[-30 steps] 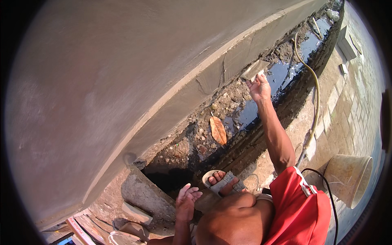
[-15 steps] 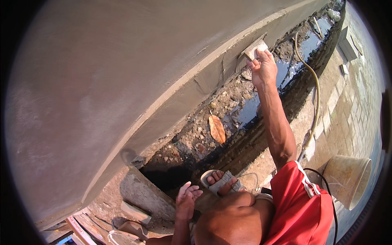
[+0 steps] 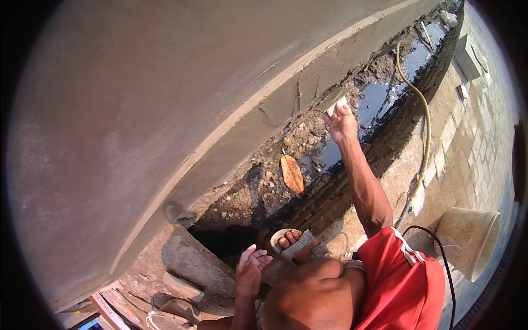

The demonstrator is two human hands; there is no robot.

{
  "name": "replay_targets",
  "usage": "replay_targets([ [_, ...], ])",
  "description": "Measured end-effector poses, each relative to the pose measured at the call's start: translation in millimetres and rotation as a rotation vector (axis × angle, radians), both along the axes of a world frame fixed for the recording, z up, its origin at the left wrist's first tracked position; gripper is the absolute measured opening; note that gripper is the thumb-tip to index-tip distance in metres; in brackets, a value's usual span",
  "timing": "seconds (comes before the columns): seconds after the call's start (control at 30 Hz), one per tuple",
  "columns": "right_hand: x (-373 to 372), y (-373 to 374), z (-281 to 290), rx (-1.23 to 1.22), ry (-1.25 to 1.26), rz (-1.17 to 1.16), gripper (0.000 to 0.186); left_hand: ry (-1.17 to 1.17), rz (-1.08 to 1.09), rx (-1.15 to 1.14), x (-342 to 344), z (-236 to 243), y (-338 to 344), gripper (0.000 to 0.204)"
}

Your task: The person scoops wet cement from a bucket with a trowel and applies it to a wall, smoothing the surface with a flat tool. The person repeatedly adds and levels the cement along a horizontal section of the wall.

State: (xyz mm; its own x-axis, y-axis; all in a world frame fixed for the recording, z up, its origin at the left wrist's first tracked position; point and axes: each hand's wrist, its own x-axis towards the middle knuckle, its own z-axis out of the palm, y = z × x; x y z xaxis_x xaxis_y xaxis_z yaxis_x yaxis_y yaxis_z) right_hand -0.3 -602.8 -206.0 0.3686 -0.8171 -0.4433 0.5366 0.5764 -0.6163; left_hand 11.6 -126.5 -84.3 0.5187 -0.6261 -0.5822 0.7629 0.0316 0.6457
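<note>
My right hand (image 3: 342,125) reaches far forward, its fingers closed on a pale, flat plastering float (image 3: 332,106). The float is seen mostly edge-on and partly hidden by the fingers. It hangs over the rubble beside the wall's foot, a little apart from the wet grey plaster band (image 3: 305,91). Above that band, the smooth plastered wall (image 3: 126,110) fills the upper left. Close to my knee, my left hand (image 3: 250,270) is raised with nothing in it, its whitened fingers half bent and apart.
Below the wall runs a ditch with dark water (image 3: 379,99), rubble and a dry orange leaf (image 3: 292,174). A hose (image 3: 424,121) crosses its right bank. Beside the pavement stand a dirty bucket (image 3: 467,242) and a grey block (image 3: 467,58). My sandalled foot (image 3: 300,245) rests by the ditch.
My right hand has drawn back toward me and down from the plaster band with the float, which has turned more edge-on. My left hand has stayed in place.
</note>
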Motion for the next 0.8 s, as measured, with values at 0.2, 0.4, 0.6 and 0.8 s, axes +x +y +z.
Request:
replay_targets([
  [0.2,36,12,19,0.018,-0.047,-0.041,0.025,-0.029,0.027,0.038,3,5,-3,0.046],
  [0.4,43,10,106,-0.12,-0.075,-0.097,0.026,-0.022,-0.008,0.043,1,0,2,0.046],
  [0.6,44,7,201,-0.283,-0.142,-0.116,0.029,-0.001,-0.03,0.029,0,0,-7,0.046],
  [0.8,7,-20,203,-0.493,-0.428,-0.17,0.029,-0.058,-0.029,0.034,5,2,-7,0.046],
])
